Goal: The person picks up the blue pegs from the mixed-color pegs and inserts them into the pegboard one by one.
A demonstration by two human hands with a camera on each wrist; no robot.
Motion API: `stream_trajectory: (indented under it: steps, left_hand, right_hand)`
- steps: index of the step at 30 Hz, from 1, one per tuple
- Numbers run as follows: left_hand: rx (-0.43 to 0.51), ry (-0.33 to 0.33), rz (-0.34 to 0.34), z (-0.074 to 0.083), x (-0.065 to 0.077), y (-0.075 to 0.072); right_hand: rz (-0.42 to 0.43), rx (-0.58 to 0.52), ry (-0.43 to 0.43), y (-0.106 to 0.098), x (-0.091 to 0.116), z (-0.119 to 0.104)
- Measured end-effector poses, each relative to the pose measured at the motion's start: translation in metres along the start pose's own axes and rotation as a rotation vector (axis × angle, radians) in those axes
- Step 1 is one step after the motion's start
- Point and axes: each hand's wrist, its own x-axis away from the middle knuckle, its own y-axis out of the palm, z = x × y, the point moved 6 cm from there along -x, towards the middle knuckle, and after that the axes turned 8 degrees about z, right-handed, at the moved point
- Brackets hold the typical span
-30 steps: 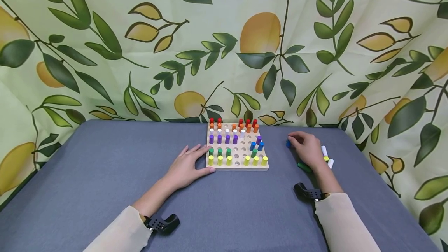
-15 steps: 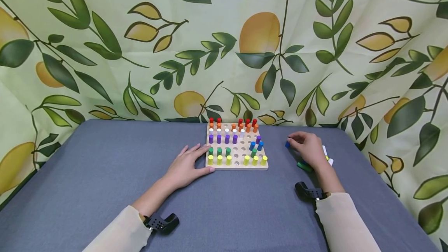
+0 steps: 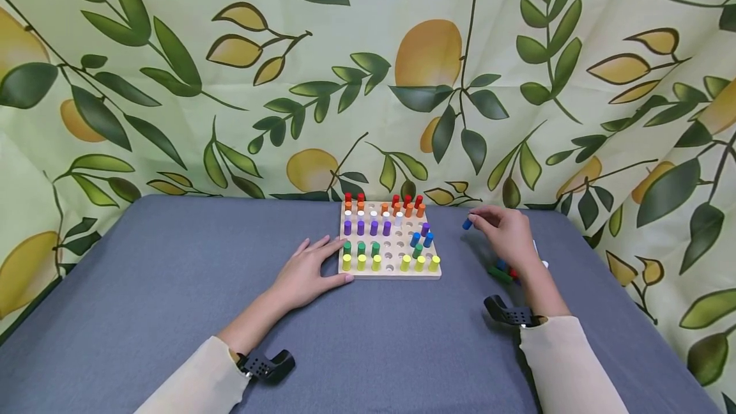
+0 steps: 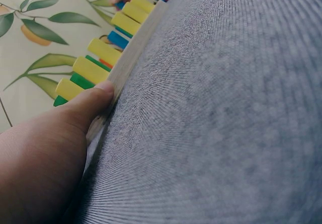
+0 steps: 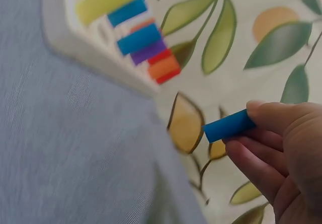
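A wooden pegboard (image 3: pixel 397 276) lies on the table with rows of red, orange, white, purple, blue, green and yellow pegs standing in it; some holes show bare. My left hand (image 3: pixel 305 278) rests at the board's left side, fingers extended along it and the thumb against the front edge. To the right of the board, my right hand (image 3: pixel 510 238) pinches a blue peg (image 5: pixel 229 127) between thumb and fingers, tilted and raised off the table. Part of that peg is covered by the fingertips.
Beneath the right forearm lie several loose pegs, among them a green peg (image 3: pixel 499 275), a red peg (image 3: pixel 514 274) and a white peg (image 3: pixel 544 264), partly hidden. A leaf-patterned curtain (image 3: pixel 345 18) hangs behind the grey-blue table (image 3: pixel 397 350).
The right hand has lifted the blue peg off the table and brought it slightly up and left, toward the board. More loose pegs show under the forearm. The left hand stays put.
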Motion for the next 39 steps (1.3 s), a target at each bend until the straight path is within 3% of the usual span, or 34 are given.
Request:
stream_trajectory:
  steps: [10, 21, 31, 39]
  left_hand:
    - [0.005, 0.008, 0.004, -0.002, -0.001, 0.002]
    - [-0.001, 0.018, 0.014, -0.003, 0.0, -0.001]
    - [0.0, 0.009, 0.011, -0.003, 0.0, 0.0]
    - [0.005, 0.02, 0.015, 0.0, -0.001, -0.001]
  right_hand:
    - [0.012, -0.08, -0.098, 0.004, 0.002, -0.047]
    - [-0.068, -0.194, -0.145, 0.04, 0.01, -0.086]
    - [-0.14, -0.176, -0.195, 0.074, 0.014, -0.09]
    - [-0.182, -0.165, -0.175, 0.083, 0.017, -0.086]
